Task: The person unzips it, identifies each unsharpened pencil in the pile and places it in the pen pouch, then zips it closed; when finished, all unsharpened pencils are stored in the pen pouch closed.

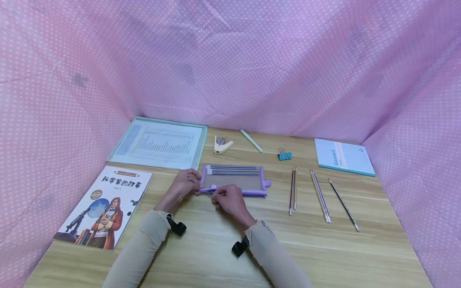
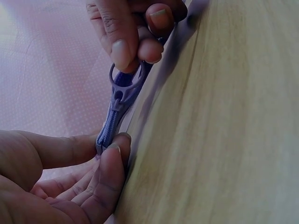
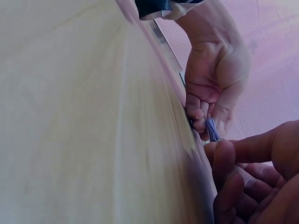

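A see-through pencil pouch (image 1: pixel 234 183) with purple edging lies flat mid-table, several pencils (image 1: pixel 234 171) with white ends inside along its far side. At the pouch's near left corner, my left hand (image 1: pixel 184 184) pinches the end of the zipper (image 2: pixel 109 123) between thumb and fingers. My right hand (image 1: pixel 232 200) is just to the right, on the near edge, its thumb and fingertips pinching the ring-shaped zipper pull (image 2: pixel 122 88). In the left wrist view the zipper edge stands raised between both hands. The right wrist view shows a short purple piece of it at the fingertips.
Loose pencils (image 1: pixel 320 196) lie to the right, near a Gambit notebook (image 1: pixel 343 158). Behind the pouch are a stapler (image 1: pixel 224 146), a pale green pen (image 1: pixel 251 141) and a blue binder clip (image 1: pixel 284 155). A document folder (image 1: pixel 162 142) and a picture-covered book (image 1: pixel 104 208) lie left.
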The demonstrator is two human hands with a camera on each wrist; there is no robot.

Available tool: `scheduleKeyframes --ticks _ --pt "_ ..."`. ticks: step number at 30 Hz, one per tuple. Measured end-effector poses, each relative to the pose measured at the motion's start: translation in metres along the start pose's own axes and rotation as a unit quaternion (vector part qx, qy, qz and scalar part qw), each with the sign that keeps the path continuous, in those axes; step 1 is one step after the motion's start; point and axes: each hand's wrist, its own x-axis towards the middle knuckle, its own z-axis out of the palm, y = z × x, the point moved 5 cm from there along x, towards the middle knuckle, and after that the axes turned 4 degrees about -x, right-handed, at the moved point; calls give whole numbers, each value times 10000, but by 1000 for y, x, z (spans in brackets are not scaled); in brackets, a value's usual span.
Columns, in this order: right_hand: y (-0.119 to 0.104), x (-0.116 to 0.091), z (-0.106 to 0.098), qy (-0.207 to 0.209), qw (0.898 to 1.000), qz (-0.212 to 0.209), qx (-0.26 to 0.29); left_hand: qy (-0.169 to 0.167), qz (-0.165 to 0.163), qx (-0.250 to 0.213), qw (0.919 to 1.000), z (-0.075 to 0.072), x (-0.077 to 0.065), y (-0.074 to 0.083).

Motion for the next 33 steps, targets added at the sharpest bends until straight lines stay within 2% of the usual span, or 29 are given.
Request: scheduleKeyframes --ticks 12,21,33 --pt "3 -3 -9 163 9995 -109 -250 -167 255 -221 9993 4 -3 1" --pt "12 -4 -25 200 9993 51 -300 -100 197 -44 9997 0 -1 -2" --pt "19 -5 -30 132 9998 93 -149 -112 183 -21 9998 0 -2 0"
